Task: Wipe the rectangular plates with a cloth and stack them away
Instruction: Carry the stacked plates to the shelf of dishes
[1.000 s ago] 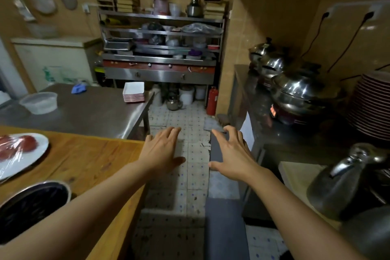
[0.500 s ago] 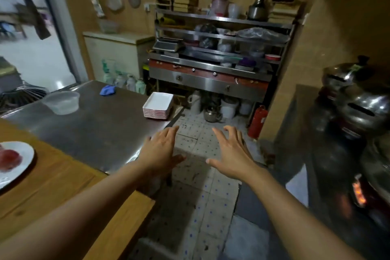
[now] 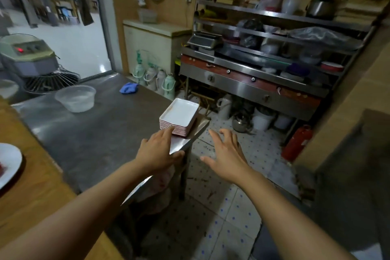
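A stack of several white rectangular plates (image 3: 179,116) with red rims stands at the near right corner of the steel table (image 3: 95,139). My left hand (image 3: 157,151) hovers over the table's edge with fingers extended, its fingertips just short of the stack's near side. My right hand (image 3: 226,153) is open above the floor, to the right of the table and apart from the stack. A blue cloth (image 3: 128,88) lies crumpled at the far side of the table. Both hands hold nothing.
A clear plastic bowl (image 3: 75,98) sits on the table's left part. A wooden counter (image 3: 27,179) with a white round plate (image 3: 8,162) lies at the near left. Steel shelving (image 3: 263,65) stands behind, a red fire extinguisher (image 3: 296,142) on the tiled floor, a dark counter at right.
The view has swung left and moved closer to the steel table. Both hands have advanced toward the plate stack, the left one now over the table's corner.
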